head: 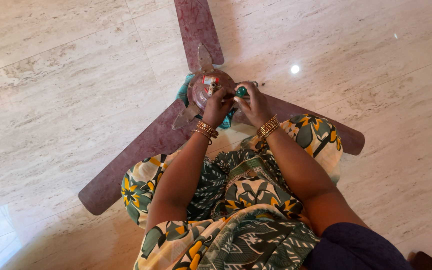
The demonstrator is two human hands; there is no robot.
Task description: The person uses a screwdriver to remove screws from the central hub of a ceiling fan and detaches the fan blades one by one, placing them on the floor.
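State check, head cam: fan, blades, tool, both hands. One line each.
ceiling fan: off its mount, lying on the floor, motor hub facing up
fan blades: three, attached to the hub, flat on the floor
green-handled tool: gripped, tip at the hub
right hand: closed on the green-handled tool
left hand: fingers on the hub's centre parts; grip unclear
bangles: worn on both wrists
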